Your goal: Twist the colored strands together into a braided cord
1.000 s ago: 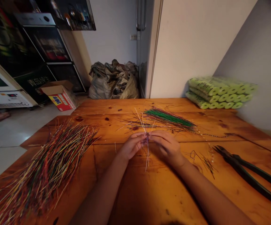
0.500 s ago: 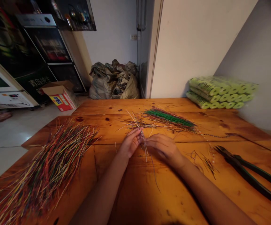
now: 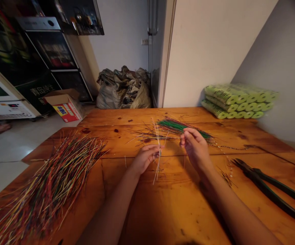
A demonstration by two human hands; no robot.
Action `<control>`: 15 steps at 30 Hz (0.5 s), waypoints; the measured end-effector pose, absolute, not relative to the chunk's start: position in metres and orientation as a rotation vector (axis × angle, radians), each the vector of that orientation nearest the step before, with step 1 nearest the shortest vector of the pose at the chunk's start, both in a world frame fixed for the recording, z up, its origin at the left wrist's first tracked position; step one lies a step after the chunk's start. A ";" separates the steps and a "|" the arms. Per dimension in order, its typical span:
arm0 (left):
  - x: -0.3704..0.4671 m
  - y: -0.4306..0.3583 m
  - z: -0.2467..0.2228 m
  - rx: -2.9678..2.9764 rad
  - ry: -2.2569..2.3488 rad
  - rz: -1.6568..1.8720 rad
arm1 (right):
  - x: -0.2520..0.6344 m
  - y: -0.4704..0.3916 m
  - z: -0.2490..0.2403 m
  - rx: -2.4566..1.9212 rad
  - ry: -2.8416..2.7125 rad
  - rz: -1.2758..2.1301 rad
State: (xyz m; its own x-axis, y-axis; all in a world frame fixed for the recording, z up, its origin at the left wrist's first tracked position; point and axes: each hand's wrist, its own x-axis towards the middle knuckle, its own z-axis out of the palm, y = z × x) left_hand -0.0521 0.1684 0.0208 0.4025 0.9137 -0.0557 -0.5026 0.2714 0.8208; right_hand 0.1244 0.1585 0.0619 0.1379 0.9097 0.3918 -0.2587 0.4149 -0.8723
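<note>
My left hand (image 3: 145, 159) pinches a few thin pale wires (image 3: 157, 149) that stand nearly upright above the wooden table (image 3: 162, 204). A hand's width to the right, my right hand (image 3: 195, 146) is raised with its fingers pinched on a thin dark wire (image 3: 184, 160) that hangs down from them. Just behind my right hand lies a sorted bundle of green wires (image 3: 182, 127). A big loose heap of multicoloured wires (image 3: 50, 180) covers the table's left part.
Black-handled pliers (image 3: 270, 190) lie at the right, near small wire scraps (image 3: 226, 177). Stacked green rolls (image 3: 239, 100) sit at the far right corner by the wall. Beyond the table are a cardboard box (image 3: 64, 103), crumpled sacks (image 3: 123, 88) and dark cabinets.
My hands were together at the pale wires. My right hand has since pulled away up and to the right with one thin wire, toward the green bundle. My left hand keeps the pale wires.
</note>
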 end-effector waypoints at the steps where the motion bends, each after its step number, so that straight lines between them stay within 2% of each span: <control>1: -0.051 0.167 0.020 0.884 0.611 0.980 | 0.122 0.159 0.062 -0.746 -1.139 1.056; 6: -0.048 0.163 0.019 1.040 0.640 0.821 | 0.109 0.156 0.053 -0.838 -1.218 1.243; 15: -0.047 0.162 0.023 1.103 0.676 0.817 | 0.104 0.157 0.049 -0.917 -1.124 1.177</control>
